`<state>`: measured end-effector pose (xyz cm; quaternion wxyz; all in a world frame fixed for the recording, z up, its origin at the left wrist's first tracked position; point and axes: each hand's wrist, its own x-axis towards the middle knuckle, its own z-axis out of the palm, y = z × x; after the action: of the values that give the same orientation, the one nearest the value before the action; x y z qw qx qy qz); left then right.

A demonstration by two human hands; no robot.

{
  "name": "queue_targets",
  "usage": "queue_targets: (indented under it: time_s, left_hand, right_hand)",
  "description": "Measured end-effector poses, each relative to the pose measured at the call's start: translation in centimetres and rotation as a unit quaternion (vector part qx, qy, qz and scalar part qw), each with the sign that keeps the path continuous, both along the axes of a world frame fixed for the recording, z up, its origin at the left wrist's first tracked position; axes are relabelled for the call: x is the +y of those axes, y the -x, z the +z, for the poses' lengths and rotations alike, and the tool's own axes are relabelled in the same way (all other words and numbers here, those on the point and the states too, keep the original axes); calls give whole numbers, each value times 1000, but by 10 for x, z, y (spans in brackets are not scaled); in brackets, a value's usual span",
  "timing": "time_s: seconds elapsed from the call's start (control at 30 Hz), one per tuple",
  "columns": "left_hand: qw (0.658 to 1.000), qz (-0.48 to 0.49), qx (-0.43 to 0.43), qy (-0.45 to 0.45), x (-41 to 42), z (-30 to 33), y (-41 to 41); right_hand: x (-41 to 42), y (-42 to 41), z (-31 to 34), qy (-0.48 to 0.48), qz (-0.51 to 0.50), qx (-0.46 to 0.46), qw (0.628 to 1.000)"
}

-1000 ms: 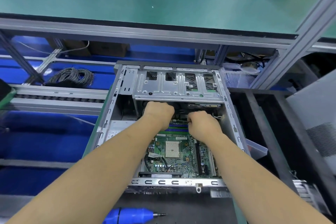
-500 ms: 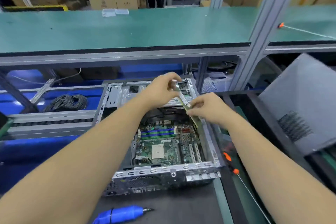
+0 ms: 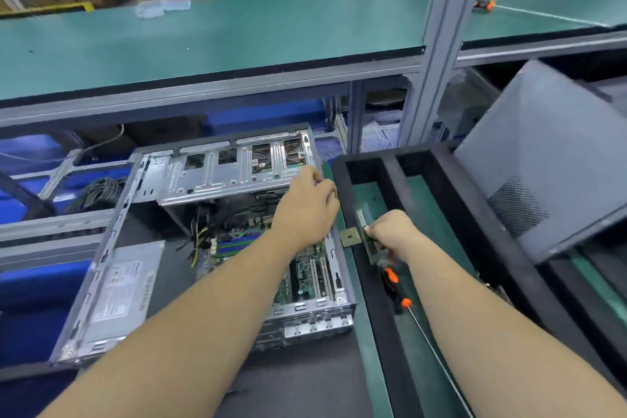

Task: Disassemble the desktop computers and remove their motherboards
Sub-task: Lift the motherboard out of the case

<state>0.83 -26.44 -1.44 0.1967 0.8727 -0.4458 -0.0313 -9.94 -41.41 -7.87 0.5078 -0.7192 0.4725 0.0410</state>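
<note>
An open desktop case [image 3: 112, 248] lies flat in front of me. Its green motherboard [image 3: 305, 278] sits inside, partly hidden by my left forearm. My left hand [image 3: 305, 207] hovers over the case's right edge beside the metal drive cage [image 3: 230, 173], fingers loosely bent and holding nothing. My right hand [image 3: 393, 234] pinches a green memory stick [image 3: 362, 219] over the black foam tray [image 3: 373, 299] to the right of the case.
A small square chip [image 3: 349, 237] lies on the tray's left rim, and an orange-handled screwdriver [image 3: 393, 282] lies in the tray. The power supply [image 3: 122, 292] fills the case's left side. A grey side panel [image 3: 543, 159] leans at the right. A green shelf [image 3: 203, 44] and metal post [image 3: 437, 44] stand behind.
Both hands lifted the memory stick out of the case. My left hand has let go of it, and my right hand carried it rightward over the tray.
</note>
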Motion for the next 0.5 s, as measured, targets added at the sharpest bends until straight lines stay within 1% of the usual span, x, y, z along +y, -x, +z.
queue_targets:
  time_s: [0.07, 0.17, 0.4, 0.5]
  left_hand:
    - [1000, 0, -20, -2, 0, -1, 2]
    - [1000, 6, -26, 9, 1, -2, 3]
    - [999, 2, -22, 24, 2, -4, 1]
    - [999, 0, -24, 30, 2, -5, 1]
  right_hand:
    - [3, -2, -14, 34, 23, 30, 999]
    - [7, -5, -29, 94, 24, 48, 994]
    - [12, -5, -36, 162, -7, 67, 984]
    - [10, -5, -35, 170, -13, 72, 983]
